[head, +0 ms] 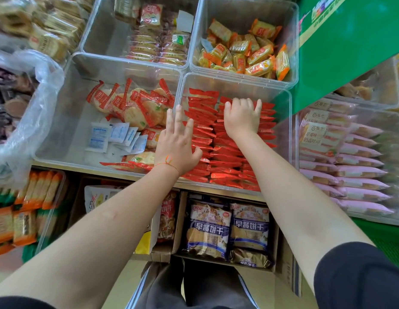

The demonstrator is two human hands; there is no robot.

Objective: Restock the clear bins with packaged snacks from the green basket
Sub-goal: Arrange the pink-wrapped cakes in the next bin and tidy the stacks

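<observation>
The person is tidying the red packs point(225, 152) in the near clear bin point(283, 121). The right hand point(242, 119) is pressing flat on the rows, gripping nothing. The left hand point(178, 143) is hovering with fingers spread, holding nothing. Next, more packs are needed, but no green basket is showing. Two red rows are standing here; four bins are showing nearby.
</observation>
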